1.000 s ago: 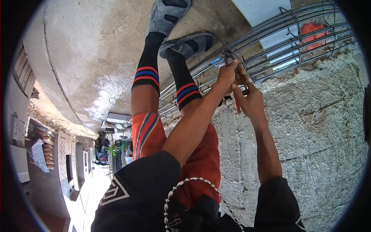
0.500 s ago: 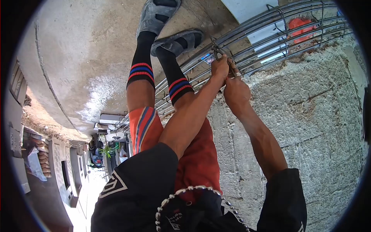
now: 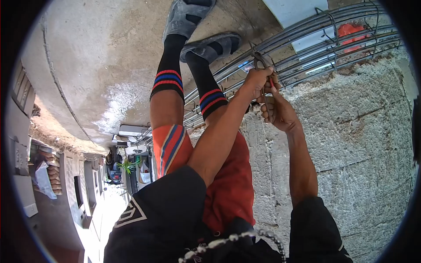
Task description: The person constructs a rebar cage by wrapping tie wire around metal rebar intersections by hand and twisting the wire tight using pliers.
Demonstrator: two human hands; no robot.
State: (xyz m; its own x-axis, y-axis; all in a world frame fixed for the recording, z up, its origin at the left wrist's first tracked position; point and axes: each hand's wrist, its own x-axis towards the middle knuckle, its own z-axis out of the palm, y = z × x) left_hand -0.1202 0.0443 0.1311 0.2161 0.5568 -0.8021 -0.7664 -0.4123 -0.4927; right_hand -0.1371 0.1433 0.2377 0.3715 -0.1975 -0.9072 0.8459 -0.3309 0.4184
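Note:
A pair of pincers (image 3: 258, 58) has its jaws at the bundle of long steel rebars (image 3: 302, 34), near a thin wire end. My left hand (image 3: 256, 83) is closed on the pincers just behind their jaws, thumb stretched along the top. My right hand (image 3: 283, 113) curls loosely around the handles, which stand apart. One handle shows a red patch near the right thumb, and the other runs down past the right fingers. Whether the jaws grip the wire is too small to tell.
Bent stirrups (image 3: 334, 39) cross the rebars. Right of my legs lies a rough concrete surface (image 3: 342, 140). A red plastic piece (image 3: 351, 37) and a white board (image 3: 298, 26) lie by the bars. My sandals (image 3: 210, 46) rest on the concrete floor (image 3: 87, 48).
The pincers' handles have spread apart, and my right hand has loosened and turned, with its fingers lower. The whole view has shifted slightly, so things appear a little further right.

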